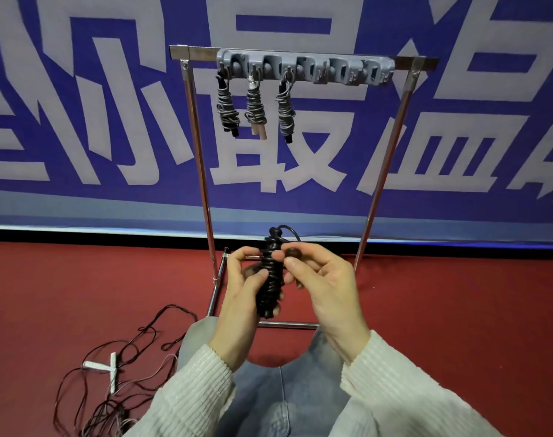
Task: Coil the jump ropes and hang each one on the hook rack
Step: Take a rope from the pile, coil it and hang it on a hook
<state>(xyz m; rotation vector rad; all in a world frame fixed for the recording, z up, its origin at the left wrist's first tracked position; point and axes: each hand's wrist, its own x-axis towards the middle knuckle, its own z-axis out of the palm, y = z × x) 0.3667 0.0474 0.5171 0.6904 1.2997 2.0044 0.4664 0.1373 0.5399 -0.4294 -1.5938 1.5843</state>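
Head view centres on a black jump rope (pixel 270 275), wound tightly round its own handles into an upright bundle and held in front of the person's lap, low before the metal stand (pixel 202 171). A short loop of cord (pixel 289 230) arcs out from the top of the bundle toward the right. The left hand (pixel 240 291) grips the bundle from the left, thumb and fingers curled round its lower half. The right hand (pixel 319 279) pinches at the upper coils, thumb and forefinger closed on the cord (whether it is tucking in the free end or tightening a turn I cannot tell).

Above, the grey hook rack (pixel 305 66) sits on the stand's top bar. Three coiled ropes (pixel 256 105) hang side by side from its leftmost hooks, two with dark handles and the middle one with pale handles. The hooks to their right look free.

On the red floor (pixel 458 310) to the left lies a loose tangle of thin cord (pixel 123 367) with white handles (pixel 112 370) crossed among it.

As I judge it, three ropes are done, the fourth is coiled and nearly ready for the next free hook, and at least one rope on the floor is not yet coiled.
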